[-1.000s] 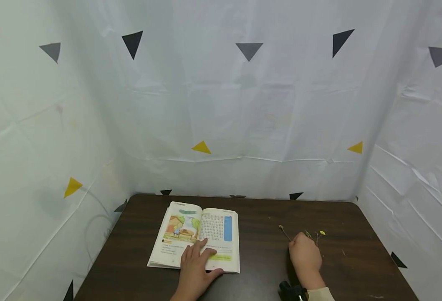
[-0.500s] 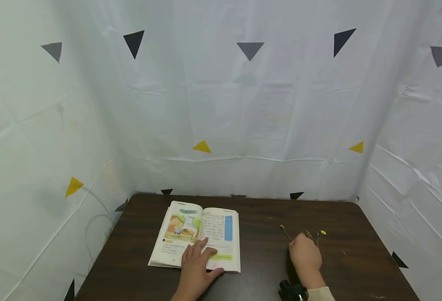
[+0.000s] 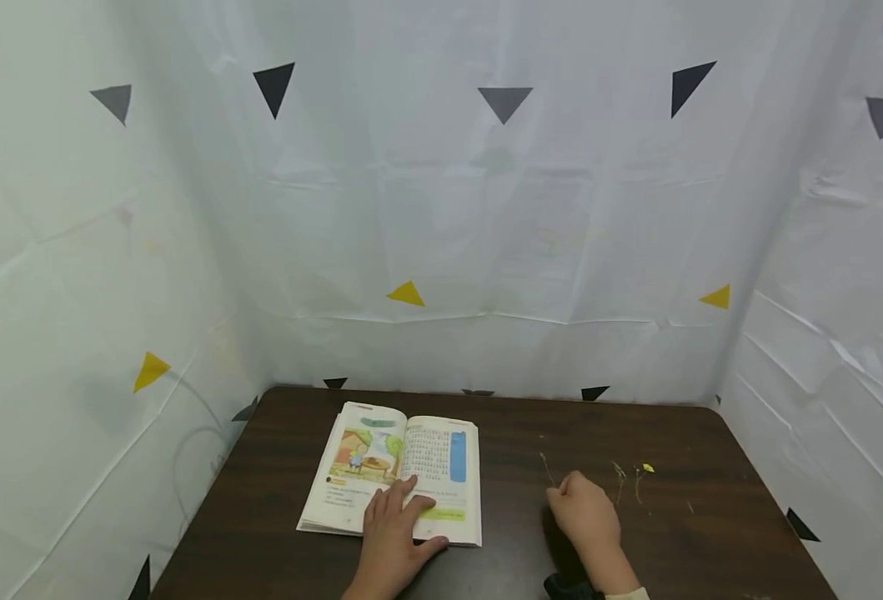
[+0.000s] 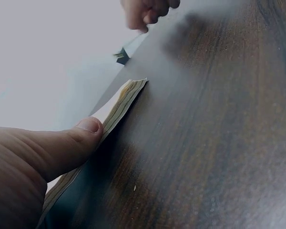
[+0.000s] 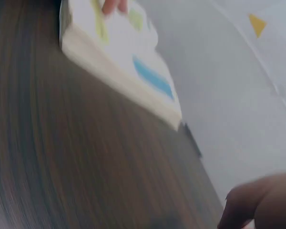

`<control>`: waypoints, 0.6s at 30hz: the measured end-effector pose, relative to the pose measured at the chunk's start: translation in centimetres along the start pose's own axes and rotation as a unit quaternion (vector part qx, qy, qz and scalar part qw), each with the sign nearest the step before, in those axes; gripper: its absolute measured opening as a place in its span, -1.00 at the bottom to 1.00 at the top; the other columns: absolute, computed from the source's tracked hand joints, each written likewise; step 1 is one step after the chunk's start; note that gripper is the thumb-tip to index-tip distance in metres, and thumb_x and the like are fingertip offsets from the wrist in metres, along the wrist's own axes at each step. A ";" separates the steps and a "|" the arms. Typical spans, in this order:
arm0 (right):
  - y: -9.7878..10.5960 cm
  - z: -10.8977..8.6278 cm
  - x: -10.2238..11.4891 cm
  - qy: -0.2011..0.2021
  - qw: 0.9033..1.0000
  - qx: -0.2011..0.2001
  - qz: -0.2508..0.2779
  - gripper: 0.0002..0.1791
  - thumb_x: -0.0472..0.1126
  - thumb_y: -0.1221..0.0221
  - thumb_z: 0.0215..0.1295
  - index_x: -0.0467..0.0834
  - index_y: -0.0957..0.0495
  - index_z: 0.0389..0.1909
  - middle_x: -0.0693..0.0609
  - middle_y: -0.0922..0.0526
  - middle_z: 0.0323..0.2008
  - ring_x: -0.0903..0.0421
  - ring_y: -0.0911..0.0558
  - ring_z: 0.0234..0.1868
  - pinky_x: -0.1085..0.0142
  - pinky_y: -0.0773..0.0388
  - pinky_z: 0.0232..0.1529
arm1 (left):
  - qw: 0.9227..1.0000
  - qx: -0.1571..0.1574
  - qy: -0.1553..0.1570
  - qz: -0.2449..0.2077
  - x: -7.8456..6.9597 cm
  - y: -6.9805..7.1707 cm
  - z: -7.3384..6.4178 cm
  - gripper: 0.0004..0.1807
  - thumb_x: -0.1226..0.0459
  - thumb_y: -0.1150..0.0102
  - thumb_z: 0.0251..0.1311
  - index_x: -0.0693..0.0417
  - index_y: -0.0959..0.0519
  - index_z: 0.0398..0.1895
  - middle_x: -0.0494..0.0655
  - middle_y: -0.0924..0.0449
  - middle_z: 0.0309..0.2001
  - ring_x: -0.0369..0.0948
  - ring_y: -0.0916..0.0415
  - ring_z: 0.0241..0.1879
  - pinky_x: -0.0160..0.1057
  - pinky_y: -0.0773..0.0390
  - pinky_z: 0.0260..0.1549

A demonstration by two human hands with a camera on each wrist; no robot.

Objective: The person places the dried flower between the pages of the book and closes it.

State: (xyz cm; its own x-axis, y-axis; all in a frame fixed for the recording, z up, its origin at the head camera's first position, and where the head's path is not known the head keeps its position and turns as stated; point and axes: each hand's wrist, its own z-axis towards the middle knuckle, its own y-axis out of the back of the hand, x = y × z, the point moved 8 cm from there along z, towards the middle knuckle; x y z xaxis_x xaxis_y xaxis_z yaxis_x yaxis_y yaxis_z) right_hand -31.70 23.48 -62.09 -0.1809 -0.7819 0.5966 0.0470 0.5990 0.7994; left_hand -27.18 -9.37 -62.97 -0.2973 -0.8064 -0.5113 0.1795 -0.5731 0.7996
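An open illustrated book lies on the dark wooden table, left of centre. My left hand rests on its lower pages with the fingers spread; in the left wrist view the thumb lies against the page edge. To the right of the book, my right hand is above the table, fingers curled, pinching a thin flower stem that sticks out toward the far left. The lower part of that stem is hidden in the hand. In the right wrist view only blurred fingers show.
Two more small sprigs lie right of my right hand: a greenish one and one with a yellow flower. White sheeting with dark and yellow triangles surrounds the table at the back and sides.
My right hand has moved left toward the book with the flower stem, leaving the other two sprigs behind on the table. The left hand stays on the book.
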 end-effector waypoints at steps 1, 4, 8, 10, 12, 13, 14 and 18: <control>-0.5 -0.2 0.4 0.000 1.000 -0.002 0.021 -0.68 -0.07 -0.18 0.48 -0.02 -0.44 -0.52 0.14 -0.37 -0.68 0.15 -0.31 -0.64 0.28 -0.22 -0.56 | 1.000 0.000 -0.001 0.002 0.0 0.0 0.0 -0.40 -0.14 -0.68 0.03 -0.19 -0.72 0.11 0.10 -0.48 0.49 0.21 -0.36 0.48 0.44 -0.21 0.47; -2.0 -0.6 2.1 0.010 0.995 -0.006 0.101 -0.81 -0.10 -0.24 0.43 -0.08 -0.55 -0.36 0.10 -0.51 -0.60 0.12 -0.48 -0.55 0.25 -0.39 -0.49 | 1.000 -0.001 -0.002 0.005 0.1 0.1 0.0 -0.40 -0.15 -0.67 0.02 -0.19 -0.72 0.10 0.10 -0.48 0.49 0.20 -0.35 0.48 0.43 -0.21 0.47; -4.1 -1.4 5.2 0.032 0.984 0.000 0.175 -0.90 -0.19 -0.27 0.36 -0.10 -0.59 -0.34 0.10 -0.54 -0.52 0.14 -0.51 -0.49 0.29 -0.43 -0.47 | 1.000 0.004 0.006 0.000 0.3 0.1 0.0 -0.40 -0.17 -0.66 0.03 -0.20 -0.71 0.11 0.08 -0.48 0.50 0.20 -0.33 0.50 0.43 -0.19 0.49; -4.8 -1.8 6.7 0.048 0.981 -0.002 0.187 -0.92 -0.22 -0.29 0.34 -0.09 -0.60 -0.34 0.10 -0.55 -0.48 0.15 -0.50 -0.46 0.32 -0.41 -0.46 | 1.000 0.012 0.012 -0.004 0.4 -0.1 0.1 -0.41 -0.18 -0.64 0.06 -0.22 -0.71 0.12 0.07 -0.46 0.51 0.19 -0.31 0.52 0.43 -0.16 0.51; -5.4 -2.1 8.0 0.058 0.980 -0.004 0.190 -0.93 -0.23 -0.30 0.32 -0.07 -0.60 -0.35 0.10 -0.55 -0.47 0.16 -0.49 -0.46 0.35 -0.39 -0.47 | 1.000 0.018 0.016 -0.006 0.4 -0.2 0.2 -0.43 -0.18 -0.62 0.10 -0.22 -0.71 0.13 0.06 -0.45 0.52 0.18 -0.30 0.53 0.45 -0.15 0.51; -5.6 -2.2 8.5 0.062 0.979 -0.006 0.192 -0.93 -0.23 -0.31 0.30 -0.07 -0.60 -0.36 0.10 -0.55 -0.47 0.17 -0.49 -0.46 0.36 -0.39 -0.47 | 1.000 0.021 0.017 -0.005 0.4 -0.3 0.3 -0.44 -0.18 -0.62 0.11 -0.22 -0.71 0.13 0.07 -0.44 0.52 0.18 -0.30 0.53 0.45 -0.15 0.51; -5.9 -2.2 9.0 0.067 0.979 -0.006 0.192 -0.93 -0.24 -0.31 0.29 -0.06 -0.61 -0.36 0.11 -0.56 -0.47 0.18 -0.49 -0.46 0.38 -0.38 -0.48 | 1.000 0.024 0.018 -0.006 0.4 -0.4 0.3 -0.44 -0.17 -0.62 0.11 -0.22 -0.71 0.13 0.07 -0.44 0.53 0.18 -0.30 0.53 0.45 -0.14 0.51; -6.9 -2.3 10.6 0.081 0.975 0.005 0.205 -0.93 -0.25 -0.32 0.26 -0.08 -0.61 -0.37 0.12 -0.55 -0.48 0.20 -0.47 -0.48 0.40 -0.36 -0.50 | 0.999 0.031 0.023 -0.005 0.4 -0.6 0.2 -0.47 -0.15 -0.63 0.11 -0.22 -0.70 0.08 0.07 -0.43 0.53 0.19 -0.29 0.54 0.46 -0.14 0.51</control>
State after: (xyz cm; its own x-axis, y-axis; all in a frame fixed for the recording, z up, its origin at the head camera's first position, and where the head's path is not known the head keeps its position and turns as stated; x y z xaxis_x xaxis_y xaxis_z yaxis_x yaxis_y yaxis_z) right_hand -31.66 10.64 -61.06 0.0082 -0.4929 0.8701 0.0736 0.8680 0.4910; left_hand -27.64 -9.37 -63.57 -0.2553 -0.8072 -0.5322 0.1179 -0.5723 0.8115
